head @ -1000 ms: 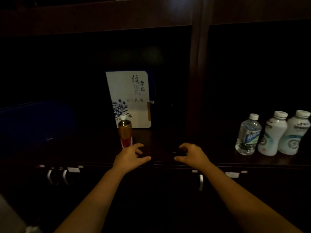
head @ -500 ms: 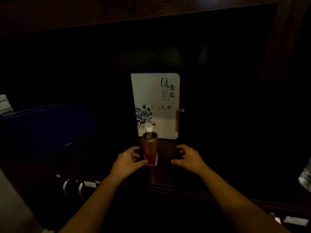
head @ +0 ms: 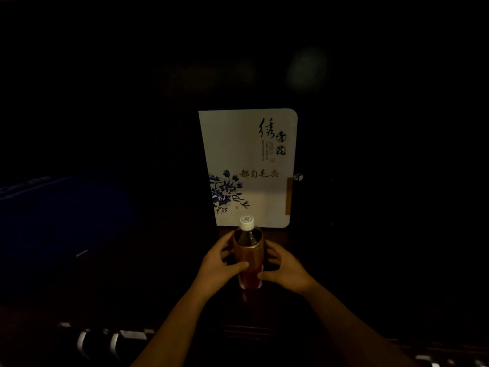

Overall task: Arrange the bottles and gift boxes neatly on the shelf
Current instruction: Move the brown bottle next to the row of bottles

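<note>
A tea bottle (head: 248, 250) with a white cap and a gold and red label stands upright on the dark wooden shelf (head: 158, 282). My left hand (head: 218, 266) wraps its left side and my right hand (head: 284, 268) wraps its right side. Just behind the bottle a white gift box (head: 248, 165) with blue flowers and calligraphy stands upright. The scene is very dark.
A dark blue flat box (head: 53, 207) lies on the shelf at the left. Metal drawer handles (head: 98, 343) show below the shelf's front edge at the lower left. The space right of the white gift box is too dark to make out.
Both hands have closed in from beside the bottle onto its sides. The view has shifted left and nearer, and the three bottles on the right have gone out of view.
</note>
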Demonstrator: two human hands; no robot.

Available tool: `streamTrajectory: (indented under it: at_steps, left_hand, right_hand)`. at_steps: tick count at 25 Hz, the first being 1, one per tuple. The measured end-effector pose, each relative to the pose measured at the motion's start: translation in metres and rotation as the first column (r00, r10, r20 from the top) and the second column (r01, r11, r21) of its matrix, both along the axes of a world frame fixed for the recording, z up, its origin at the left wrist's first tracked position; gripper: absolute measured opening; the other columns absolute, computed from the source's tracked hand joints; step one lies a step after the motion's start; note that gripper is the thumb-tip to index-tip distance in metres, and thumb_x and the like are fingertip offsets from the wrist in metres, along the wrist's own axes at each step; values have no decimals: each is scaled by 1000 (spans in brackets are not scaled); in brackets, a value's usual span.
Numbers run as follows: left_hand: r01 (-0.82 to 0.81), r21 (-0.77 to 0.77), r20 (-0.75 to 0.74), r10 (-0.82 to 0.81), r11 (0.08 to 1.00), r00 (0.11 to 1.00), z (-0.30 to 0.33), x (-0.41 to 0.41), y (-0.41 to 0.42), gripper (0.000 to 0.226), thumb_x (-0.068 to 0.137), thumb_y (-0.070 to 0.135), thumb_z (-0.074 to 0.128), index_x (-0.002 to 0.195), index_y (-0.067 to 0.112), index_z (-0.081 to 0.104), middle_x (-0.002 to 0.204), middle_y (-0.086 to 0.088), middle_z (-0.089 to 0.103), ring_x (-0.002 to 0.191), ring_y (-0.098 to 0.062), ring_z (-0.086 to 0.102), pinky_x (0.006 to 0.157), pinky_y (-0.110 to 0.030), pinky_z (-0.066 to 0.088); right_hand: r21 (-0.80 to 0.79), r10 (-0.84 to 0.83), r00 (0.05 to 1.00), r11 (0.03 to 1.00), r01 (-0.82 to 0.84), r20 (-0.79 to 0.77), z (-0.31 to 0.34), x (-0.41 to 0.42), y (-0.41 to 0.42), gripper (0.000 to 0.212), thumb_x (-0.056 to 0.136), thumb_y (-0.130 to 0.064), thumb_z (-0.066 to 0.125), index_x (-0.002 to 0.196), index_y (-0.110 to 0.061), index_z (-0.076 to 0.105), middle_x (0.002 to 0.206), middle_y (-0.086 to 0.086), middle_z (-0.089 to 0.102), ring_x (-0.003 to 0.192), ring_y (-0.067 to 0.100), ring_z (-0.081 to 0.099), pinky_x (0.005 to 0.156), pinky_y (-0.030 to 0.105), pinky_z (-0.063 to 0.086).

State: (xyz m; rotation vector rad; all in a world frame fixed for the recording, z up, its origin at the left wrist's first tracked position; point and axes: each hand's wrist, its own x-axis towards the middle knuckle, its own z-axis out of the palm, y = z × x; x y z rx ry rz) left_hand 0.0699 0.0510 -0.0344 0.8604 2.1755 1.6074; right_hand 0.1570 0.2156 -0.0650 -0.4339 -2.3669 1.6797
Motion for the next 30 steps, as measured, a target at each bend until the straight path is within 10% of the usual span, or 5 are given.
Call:
streamTrajectory:
  at_steps: [14,30]
  left_hand:
    - [148,71,-37,-145,986,989,5,45,3,66,67,3,77,108,46,49,109,17,59,98,3,58,72,-11,49]
    - [255,171,-86,-244,952,966,4,326,123,66,66,7,79,107,50,49,110,22,59,99,12,57,71,-4,46]
  right_hand:
    - [-71,-166,983,984,161,-79,16,72,-27,61,62,6,77,116,-13,57,114,8,66,105,20,62,94,36,51]
    - [107,-195,976,973,205,-99,21,366,99,61,53,-17,81,109,-32,61,108,-4,71,104,8,64,97,38,50]
